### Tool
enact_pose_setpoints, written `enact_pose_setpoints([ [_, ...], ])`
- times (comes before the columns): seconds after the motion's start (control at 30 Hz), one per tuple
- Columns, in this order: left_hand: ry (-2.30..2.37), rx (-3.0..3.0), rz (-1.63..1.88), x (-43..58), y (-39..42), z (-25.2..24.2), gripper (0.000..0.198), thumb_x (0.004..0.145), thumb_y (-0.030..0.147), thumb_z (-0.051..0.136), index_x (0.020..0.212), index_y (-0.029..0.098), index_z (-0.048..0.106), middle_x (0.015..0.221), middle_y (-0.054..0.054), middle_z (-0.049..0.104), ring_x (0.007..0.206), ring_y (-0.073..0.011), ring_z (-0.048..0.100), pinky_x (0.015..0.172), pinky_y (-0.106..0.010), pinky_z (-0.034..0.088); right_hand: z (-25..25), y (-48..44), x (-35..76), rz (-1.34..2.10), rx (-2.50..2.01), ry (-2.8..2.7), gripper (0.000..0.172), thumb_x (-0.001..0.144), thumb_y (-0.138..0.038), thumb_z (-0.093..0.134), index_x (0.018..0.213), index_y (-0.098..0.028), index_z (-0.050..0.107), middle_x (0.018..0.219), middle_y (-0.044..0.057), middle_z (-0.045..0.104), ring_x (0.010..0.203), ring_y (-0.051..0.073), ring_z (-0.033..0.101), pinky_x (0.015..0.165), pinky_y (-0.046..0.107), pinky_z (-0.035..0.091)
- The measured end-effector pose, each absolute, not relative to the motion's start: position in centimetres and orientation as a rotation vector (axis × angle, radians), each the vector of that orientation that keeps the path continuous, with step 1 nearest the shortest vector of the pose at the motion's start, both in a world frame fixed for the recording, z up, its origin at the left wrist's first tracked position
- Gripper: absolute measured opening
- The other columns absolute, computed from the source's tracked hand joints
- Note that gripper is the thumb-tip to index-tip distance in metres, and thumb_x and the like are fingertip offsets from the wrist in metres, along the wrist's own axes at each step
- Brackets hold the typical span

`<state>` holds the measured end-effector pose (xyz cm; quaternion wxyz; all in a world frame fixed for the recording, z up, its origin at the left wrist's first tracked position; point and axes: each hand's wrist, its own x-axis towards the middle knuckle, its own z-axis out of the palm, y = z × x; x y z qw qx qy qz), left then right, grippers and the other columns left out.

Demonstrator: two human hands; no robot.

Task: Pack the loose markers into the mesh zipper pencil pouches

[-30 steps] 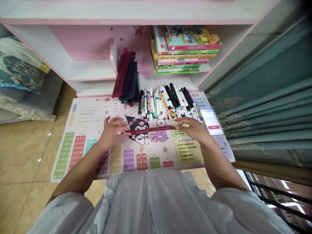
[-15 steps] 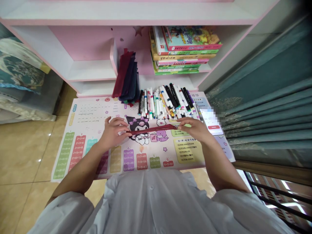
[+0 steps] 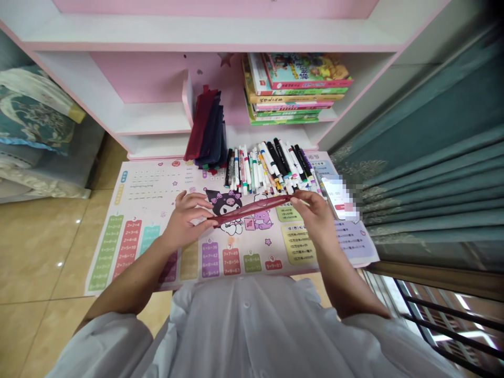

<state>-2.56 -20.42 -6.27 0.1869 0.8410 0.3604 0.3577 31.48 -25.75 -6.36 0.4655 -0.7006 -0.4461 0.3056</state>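
Both my hands hold a flat dark red pouch [image 3: 252, 208] seen edge-on, stretched between them above a pink printed mat [image 3: 149, 184]. My left hand [image 3: 189, 218] pinches its left end, and my right hand [image 3: 315, 210] pinches its right end, which sits slightly higher. Just beyond the pouch lies a heap of several marker pens [image 3: 268, 165] on the mat's far edge. A stack of red and navy pouches [image 3: 207, 128] leans against the shelf unit behind the pens.
A phone [image 3: 339, 197] lies on the mat by my right hand. Stacked books [image 3: 295, 86] fill the pink and white shelf [image 3: 149, 118]. Teal curtains [image 3: 425, 173] hang at right, bedding [image 3: 31, 121] at left, tiled floor [image 3: 39, 252] below.
The right end of the red pouch has risen and tilted up, and the pouch shows more of its face. My view has dipped slightly, so the shelf sits lower in frame.
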Motion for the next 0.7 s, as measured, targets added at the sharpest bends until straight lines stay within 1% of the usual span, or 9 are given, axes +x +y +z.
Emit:
enact_pose_setpoints([
  [0.07, 0.968, 2.386, 1.109, -2.1, -21.1, -6.1, 0.019, 0.084, 0.040, 0.075, 0.072, 0.026, 0.071, 0.091, -0.001, 0.074, 0.105, -0.0239, 0.066, 0.110, -0.051, 0.033, -6.1, -26.8, 29.4, 0.702, -1.663, -1.042, 0.042, 0.076, -0.061, 0.070, 0.090, -0.023, 0.059, 0.103, 0.006, 0.066, 0.101, 0.025, 0.063, 0.094, 0.044, 0.048],
  [0.23, 0.895, 2.482, 1.212, -1.2, -22.9, -5.8, 0.016, 0.084, 0.036, 0.075, 0.073, 0.027, 0.069, 0.091, 0.000, 0.074, 0.107, -0.0227, 0.065, 0.114, -0.052, 0.029, -5.8, -27.9, 24.9, 0.809, -1.596, -1.019, 0.038, 0.085, -0.059, 0.060, 0.097, -0.023, 0.061, 0.107, 0.006, 0.064, 0.102, 0.024, 0.059, 0.089, 0.039, 0.048],
  [0.3, 0.887, 2.510, 1.184, -0.9, -23.6, -5.6, 0.017, 0.085, 0.037, 0.075, 0.073, 0.027, 0.068, 0.091, 0.001, 0.075, 0.108, -0.0227, 0.064, 0.115, -0.052, 0.027, -5.9, -27.7, 24.1, 0.852, -1.585, -1.050, 0.031, 0.086, -0.054, 0.058, 0.092, -0.024, 0.062, 0.105, 0.006, 0.064, 0.103, 0.025, 0.058, 0.089, 0.038, 0.046],
  [0.4, 0.875, 2.509, 1.109, -0.5, -24.5, -5.6, 0.020, 0.085, 0.038, 0.073, 0.071, 0.027, 0.067, 0.091, 0.001, 0.075, 0.109, -0.0230, 0.064, 0.115, -0.053, 0.025, -6.1, -27.2, 23.7, 0.844, -1.594, -1.142, 0.024, 0.085, -0.044, 0.057, 0.074, -0.023, 0.057, 0.093, 0.004, 0.061, 0.096, 0.023, 0.057, 0.088, 0.038, 0.042],
  [0.47, 0.847, 2.479, 1.037, -0.4, -24.8, -5.6, 0.027, 0.081, 0.047, 0.076, 0.070, 0.025, 0.065, 0.094, 0.000, 0.075, 0.109, -0.0244, 0.063, 0.114, -0.052, 0.025, -5.9, -26.9, 23.5, 0.831, -1.590, -1.221, 0.023, 0.083, -0.040, 0.056, 0.067, -0.023, 0.052, 0.090, 0.003, 0.059, 0.091, 0.022, 0.056, 0.087, 0.038, 0.041],
  [0.57, 0.777, 2.376, 0.918, -0.4, -24.9, -5.7, 0.047, 0.065, 0.068, 0.080, 0.073, 0.024, 0.066, 0.097, -0.004, 0.074, 0.105, -0.0270, 0.064, 0.108, -0.049, 0.034, -5.2, -26.5, 23.1, 0.854, -1.556, -1.423, 0.024, 0.083, -0.036, 0.053, 0.064, -0.023, 0.046, 0.089, 0.003, 0.057, 0.089, 0.021, 0.056, 0.084, 0.036, 0.041],
  [0.6, 0.783, 2.328, 0.891, -0.4, -24.9, -5.7, 0.049, 0.067, 0.071, 0.077, 0.076, 0.024, 0.067, 0.098, -0.005, 0.074, 0.105, -0.0270, 0.065, 0.104, -0.047, 0.037, -4.9, -26.4, 22.9, 0.875, -1.544, -1.509, 0.024, 0.084, -0.035, 0.052, 0.063, -0.023, 0.044, 0.087, 0.003, 0.056, 0.087, 0.020, 0.056, 0.082, 0.035, 0.041],
  [0.63, 0.821, 2.278, 0.874, -0.4, -24.8, -5.8, 0.046, 0.074, 0.069, 0.072, 0.078, 0.024, 0.068, 0.099, -0.005, 0.073, 0.104, -0.0262, 0.065, 0.101, -0.045, 0.040, -4.6, -26.3, 22.6, 0.898, -1.531, -1.592, 0.024, 0.084, -0.033, 0.052, 0.063, -0.024, 0.043, 0.086, 0.002, 0.055, 0.085, 0.020, 0.056, 0.081, 0.034, 0.042],
  [0.7, 0.982, 2.201, 0.866, -0.4, -24.4, -6.0, 0.037, 0.089, 0.058, 0.061, 0.078, 0.023, 0.069, 0.101, -0.005, 0.073, 0.103, -0.0244, 0.065, 0.096, -0.044, 0.043, -4.1, -26.1, 21.8, 0.929, -1.501, -1.741, 0.024, 0.083, -0.028, 0.051, 0.063, -0.024, 0.039, 0.084, 0.002, 0.054, 0.083, 0.018, 0.055, 0.079, 0.033, 0.042],
])
